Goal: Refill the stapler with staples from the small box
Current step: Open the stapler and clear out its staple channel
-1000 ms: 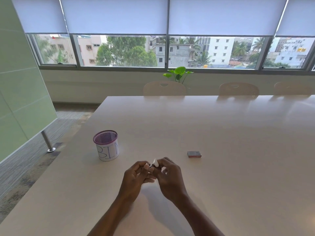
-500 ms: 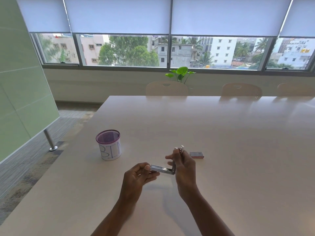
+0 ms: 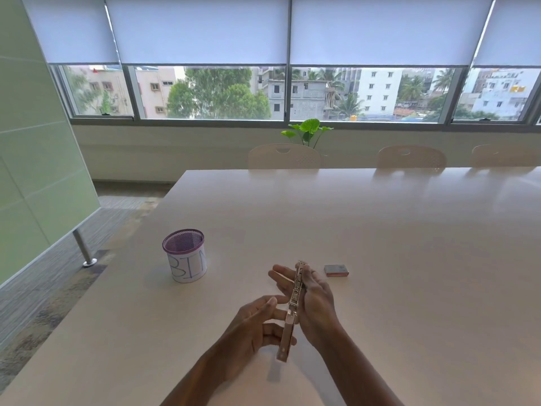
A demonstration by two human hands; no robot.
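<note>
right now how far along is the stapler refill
Done: the stapler is swung open, almost flat. In hand: the right hand grips its upper half; the left hand touches the lower half. Left: the small box lies untouched on the table; loading from it and closing the stapler remain.

Cup (image 3: 185, 256) lies left of stapler (image 3: 293, 303), small box (image 3: 336, 270) right.

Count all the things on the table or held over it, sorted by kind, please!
Stapler: 1
Small box: 1
Mesh cup: 1
Total: 3
</note>
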